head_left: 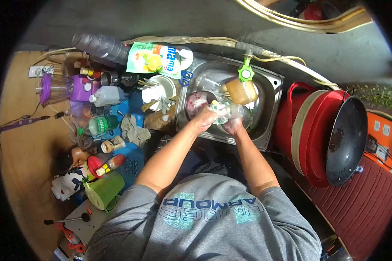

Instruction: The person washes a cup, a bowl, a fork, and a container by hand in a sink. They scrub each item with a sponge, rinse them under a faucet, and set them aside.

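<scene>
Both of my hands are over a steel sink (272, 108). My left hand (206, 118) has its fingers closed on a wet, foamy sponge or cloth (220, 110), pressed to a clear glass (236, 112). Around the glass, my right hand (234, 125) is wrapped from below. A bowl with reddish spots (197, 102) lies in the sink just left of my hands. Beyond them, an amber-coloured container (242, 91) stands under a green-handled tap (246, 72). Other dishes in the basin are partly hidden.
Left of the sink are a white tub (166, 83) with utensils, a refill pouch (153, 59), bottles, a purple blender (56, 89) and a green bucket (103, 191). At right, a black wok (346, 141) leans on a large red container (287, 117).
</scene>
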{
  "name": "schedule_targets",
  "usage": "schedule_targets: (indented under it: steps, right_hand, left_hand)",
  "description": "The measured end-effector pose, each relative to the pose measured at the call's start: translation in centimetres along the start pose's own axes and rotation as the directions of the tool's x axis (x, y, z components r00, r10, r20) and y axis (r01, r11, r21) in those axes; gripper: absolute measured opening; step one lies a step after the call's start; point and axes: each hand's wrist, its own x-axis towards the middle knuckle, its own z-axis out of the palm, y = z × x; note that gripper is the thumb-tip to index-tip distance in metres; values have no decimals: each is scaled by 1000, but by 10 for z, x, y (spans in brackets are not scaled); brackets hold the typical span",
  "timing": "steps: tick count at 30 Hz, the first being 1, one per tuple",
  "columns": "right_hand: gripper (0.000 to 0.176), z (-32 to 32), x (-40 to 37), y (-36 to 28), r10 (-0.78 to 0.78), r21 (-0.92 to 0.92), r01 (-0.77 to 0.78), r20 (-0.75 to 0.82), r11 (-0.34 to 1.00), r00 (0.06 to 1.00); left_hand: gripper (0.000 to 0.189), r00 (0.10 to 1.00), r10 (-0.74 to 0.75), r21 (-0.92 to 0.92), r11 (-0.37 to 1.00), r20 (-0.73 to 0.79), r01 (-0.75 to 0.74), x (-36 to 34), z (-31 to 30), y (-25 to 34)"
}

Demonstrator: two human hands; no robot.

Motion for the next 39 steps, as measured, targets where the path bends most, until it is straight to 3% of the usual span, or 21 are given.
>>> schedule_targets:
  steps: [4,6,7,8,10,12,14,15,16,19,20,22,23,25,28,30,32,33,36,37,39]
  right_hand:
    - [34,29,-22,-27,243,150,-223,-132,963,961]
    - [39,50,-37,-40,120,-62,-134,-187,989,975]
    - [42,37,-23,-26,70,-333,-149,-239,931,969]
    - [34,22,-15,-14,16,-401,-134,-285,906,958]
    - [31,20,0,1,19,-294,-189,-498,937,867]
    - [30,-12,22,19,90,-210,-214,-481,954,872]
    - [31,-17,24,22,165,-116,-244,-461,963,872]
    - [33,-2,18,12,251,-110,-328,-434,938,865]
    - [36,17,13,3,328,-72,-383,-391,921,860]
    - [38,8,20,4,411,-4,-442,-362,897,837]
    - [37,-4,26,5,411,27,-434,-378,901,830]
    - [37,4,23,-6,421,42,-442,-397,896,816]
    - [35,9,21,-6,366,2,-411,-456,912,811]
    - [29,22,18,-5,305,-64,-400,-543,914,782]
    - [26,-3,34,16,318,-40,-373,-444,927,838]
    - [28,-2,35,23,362,51,-373,-387,927,848]
    - [31,17,30,30,160,-138,-269,-524,953,836]
    - [32,11,34,40,118,-86,-176,-458,981,881]
    - [31,-17,36,42,199,-122,-252,-338,960,920]
    - [31,-5,31,38,215,-132,-270,-328,954,920]
    - [32,15,19,23,304,-30,-338,-372,941,877]
  left_hand:
    - [28,995,95,156,984,-15,-92,10,-19,-22]
    - [28,902,311,804,591,-300,64,12,-24,-26]
    - [33,875,264,711,693,-405,120,22,-24,-39]
    - [33,874,256,705,698,-412,128,29,-23,-53]
    - [24,805,162,475,865,-571,163,25,-3,-39]
    - [22,839,193,546,826,-509,142,12,8,-25]
    - [19,900,417,898,433,-124,-77,9,-2,-26]
    - [24,916,375,880,377,141,-290,9,-19,-31]
    - [24,918,373,882,376,138,-285,7,-26,-25]
    - [48,864,204,884,-15,461,-468,-8,-27,11]
    - [41,720,384,796,-70,578,-601,-12,-32,17]
    - [39,631,556,836,-274,541,-475,-26,-22,38]
    - [39,631,548,831,-277,549,-482,-22,-26,37]
    - [29,773,601,919,158,202,-362,-10,-37,29]
    - [21,769,636,979,109,65,-174,4,-33,6]
    - [25,799,595,964,254,-88,-83,18,-33,-26]
    - [34,825,508,887,461,-247,-18,21,-20,-21]
    - [38,864,504,959,248,-7,-137,31,-33,-29]
    - [31,974,211,942,304,83,-146,9,-28,-4]
    - [31,973,223,941,312,62,-132,6,-34,-6]
    - [17,885,380,957,-7,270,-289,3,-40,-12]
